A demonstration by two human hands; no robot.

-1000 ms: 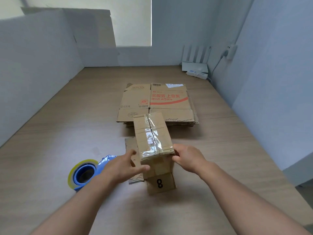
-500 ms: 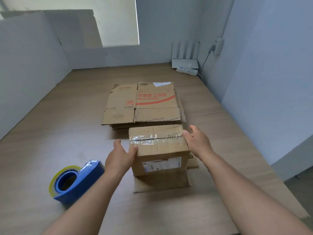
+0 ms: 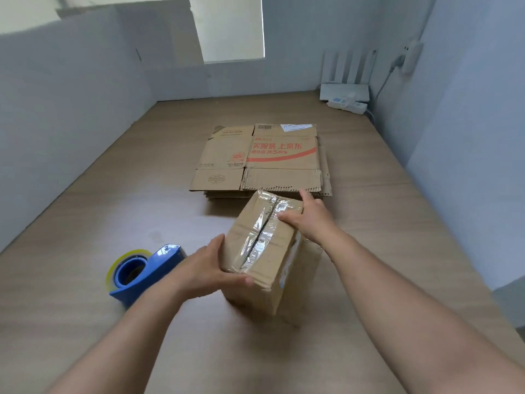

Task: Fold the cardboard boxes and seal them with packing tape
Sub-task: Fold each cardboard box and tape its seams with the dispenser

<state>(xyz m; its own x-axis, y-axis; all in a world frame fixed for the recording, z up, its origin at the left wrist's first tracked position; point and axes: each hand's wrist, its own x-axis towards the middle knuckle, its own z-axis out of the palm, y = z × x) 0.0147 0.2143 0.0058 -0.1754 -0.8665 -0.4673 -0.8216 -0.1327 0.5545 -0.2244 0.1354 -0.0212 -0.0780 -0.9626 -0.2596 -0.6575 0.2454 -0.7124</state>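
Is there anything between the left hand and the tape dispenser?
Nothing visible. The tape dispenser lies on the table just left of the left hand, which holds the taped box with the right hand.

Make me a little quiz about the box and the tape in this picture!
1. True or false: the blue tape dispenser lies on the table to the left of the box.
2. What covers the box's top seam? A. clear tape B. string C. a red sticker
3. Fill in: the box is held by ___ hands.
Key: 1 true. 2 A. 3 two: the left hand at the near corner, the right hand at the far side.
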